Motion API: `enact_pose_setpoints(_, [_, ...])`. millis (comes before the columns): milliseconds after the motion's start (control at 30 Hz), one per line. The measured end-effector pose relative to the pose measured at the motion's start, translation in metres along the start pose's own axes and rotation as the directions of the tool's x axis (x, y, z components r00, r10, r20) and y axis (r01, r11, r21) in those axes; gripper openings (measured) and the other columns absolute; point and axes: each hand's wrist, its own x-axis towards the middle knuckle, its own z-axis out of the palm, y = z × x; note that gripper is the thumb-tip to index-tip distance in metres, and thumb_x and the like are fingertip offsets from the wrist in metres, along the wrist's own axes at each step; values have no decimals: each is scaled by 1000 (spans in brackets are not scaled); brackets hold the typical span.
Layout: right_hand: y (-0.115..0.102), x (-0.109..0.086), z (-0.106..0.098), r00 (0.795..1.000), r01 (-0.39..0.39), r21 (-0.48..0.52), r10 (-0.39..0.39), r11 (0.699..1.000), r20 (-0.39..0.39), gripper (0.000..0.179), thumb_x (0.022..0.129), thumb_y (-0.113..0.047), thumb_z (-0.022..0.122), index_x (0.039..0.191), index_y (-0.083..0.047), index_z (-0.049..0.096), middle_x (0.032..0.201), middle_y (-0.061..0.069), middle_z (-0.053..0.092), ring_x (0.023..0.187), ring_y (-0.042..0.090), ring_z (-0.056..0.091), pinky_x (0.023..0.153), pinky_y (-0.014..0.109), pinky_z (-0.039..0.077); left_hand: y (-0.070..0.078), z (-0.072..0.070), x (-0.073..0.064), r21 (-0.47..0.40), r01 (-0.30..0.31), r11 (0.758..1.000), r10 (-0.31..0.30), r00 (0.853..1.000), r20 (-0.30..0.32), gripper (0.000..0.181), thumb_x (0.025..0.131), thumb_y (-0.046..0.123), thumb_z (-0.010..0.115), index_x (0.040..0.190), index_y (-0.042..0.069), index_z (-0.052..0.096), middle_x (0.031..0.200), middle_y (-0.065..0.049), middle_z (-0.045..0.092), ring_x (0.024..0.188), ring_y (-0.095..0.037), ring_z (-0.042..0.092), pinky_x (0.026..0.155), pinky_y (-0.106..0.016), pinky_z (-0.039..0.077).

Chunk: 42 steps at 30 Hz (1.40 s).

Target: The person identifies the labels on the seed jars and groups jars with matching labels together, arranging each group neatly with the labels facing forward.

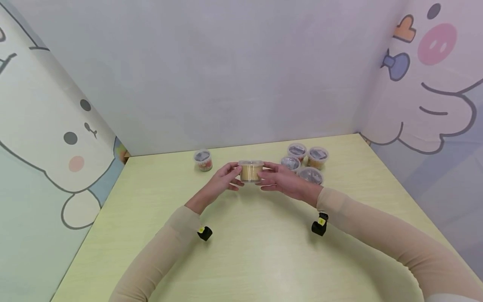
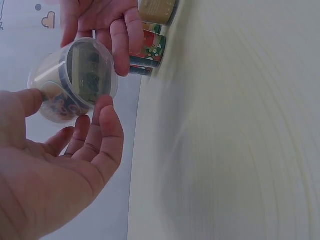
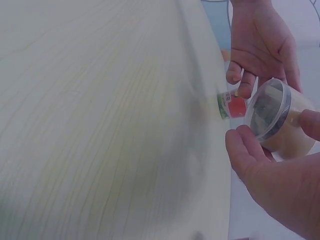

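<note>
Between both hands a round clear plastic tub (image 1: pixel 250 172) with yellowish contents is held up over the table. My left hand (image 1: pixel 223 178) grips its left side, the thumb on the wall and fingertips at the rim. From the other side my right hand (image 1: pixel 283 180) holds it with thumb and fingers. In the left wrist view the tub (image 2: pixel 90 75) is tilted, showing a clear end with something dark behind it and part of a printed label. The right wrist view shows the tub (image 3: pixel 270 107) between the same two hands, partly covered by fingers.
Behind the right hand several similar lidded tubs (image 1: pixel 318 157) stand grouped at the table's back right. One more tub (image 1: pixel 203 160), with a red label, stands alone at the back left. Cartoon-printed cloth walls (image 1: pixel 241 84) border the pale wooden table (image 1: pixel 264 251).
</note>
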Motion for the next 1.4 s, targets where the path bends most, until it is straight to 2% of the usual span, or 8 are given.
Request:
enact_pose_setpoints(167, [0,0,0,1000,1,-2,-1,1000,0,75,105,-24,58,162,-6,12,149,26,45,130,41,53,106,51,44,0,0,0,2,5,1000,-5,1000,1,56,106,47,50,149,12,41,133,-14,55,102,-25,67,85,-37,56])
enact_pose_setpoints(433, [-2,-1,5,1000,-12,-6,12,1000,-26,74,105,-43,53,159,-8,16,148,23,44,126,37,57,104,50,47,2,1,-4,22,-11,1000,10,999,43,57,105,49,52,148,15,42,128,-14,56,103,-28,66,88,-41,55])
enact_pose_setpoints(633, [-3,0,5,999,0,-9,0,1000,-46,73,106,-46,51,158,-6,20,147,22,42,122,37,60,103,47,49,3,3,-7,-6,-3,1000,3,999,50,57,104,51,51,148,17,40,128,-15,54,103,-29,68,88,-41,55])
enact_pose_setpoints(867, [-5,0,6,999,38,34,-37,999,-31,70,107,-47,47,157,-4,26,152,21,36,134,42,48,107,53,43,5,3,-8,-49,-25,998,26,1000,6,53,106,53,44,146,20,37,130,-16,56,100,-32,71,86,-38,57])
enact_pose_setpoints(1100, [-2,0,6,999,35,43,-37,998,31,61,111,-45,36,157,-5,27,156,21,36,142,38,38,109,56,39,3,5,-10,-63,11,998,-8,999,45,59,105,58,43,147,19,33,134,-16,53,103,-34,71,89,-39,55])
enact_pose_setpoints(1267, [-2,1,6,998,39,-2,-39,999,42,69,108,-48,45,158,-4,26,153,19,37,144,35,33,112,59,35,3,6,-10,-25,-6,1000,7,998,57,60,104,58,45,147,19,33,134,-16,52,103,-34,70,90,-42,55])
enact_pose_setpoints(1400, [-2,2,7,999,28,-33,-27,999,26,73,105,-49,50,158,-4,27,150,18,40,140,35,37,112,60,34,2,5,-10,-10,-7,1000,8,999,52,58,104,57,45,147,20,34,133,-16,52,103,-34,70,90,-43,55])
